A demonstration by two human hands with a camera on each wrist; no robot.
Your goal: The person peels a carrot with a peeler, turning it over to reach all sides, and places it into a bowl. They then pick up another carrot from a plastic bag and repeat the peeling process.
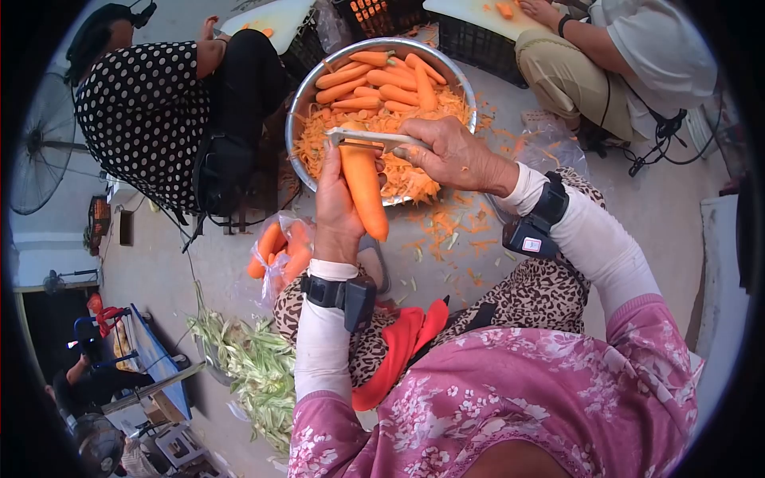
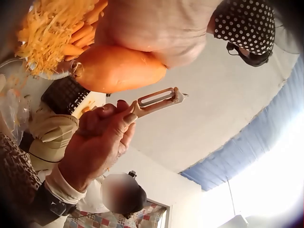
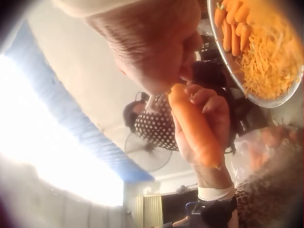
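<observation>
My left hand point(image 1: 336, 211) grips a thick orange carrot point(image 1: 363, 187), its blunt end pointing down toward my lap. My right hand point(image 1: 462, 155) holds a peeler point(image 1: 390, 139) by the handle, its slotted head crossing the carrot's upper end in the head view. From the left wrist, a gap shows between the peeler head point(image 2: 159, 97) and the carrot point(image 2: 121, 70). Both hands are over a metal basin point(image 1: 292, 131) holding whole carrots point(image 1: 386, 78) and a heap of orange peelings point(image 1: 410, 185). In the right wrist view, fingers wrap the carrot point(image 3: 192, 123); the peeler is mostly hidden.
A plastic bag of carrots point(image 1: 279, 251) sits left of my legs, near a pile of pale green husks point(image 1: 251, 366). Peelings point(image 1: 450, 231) litter the floor. Two people sit across the basin, beside white boards point(image 1: 275, 20) on black crates point(image 1: 470, 49).
</observation>
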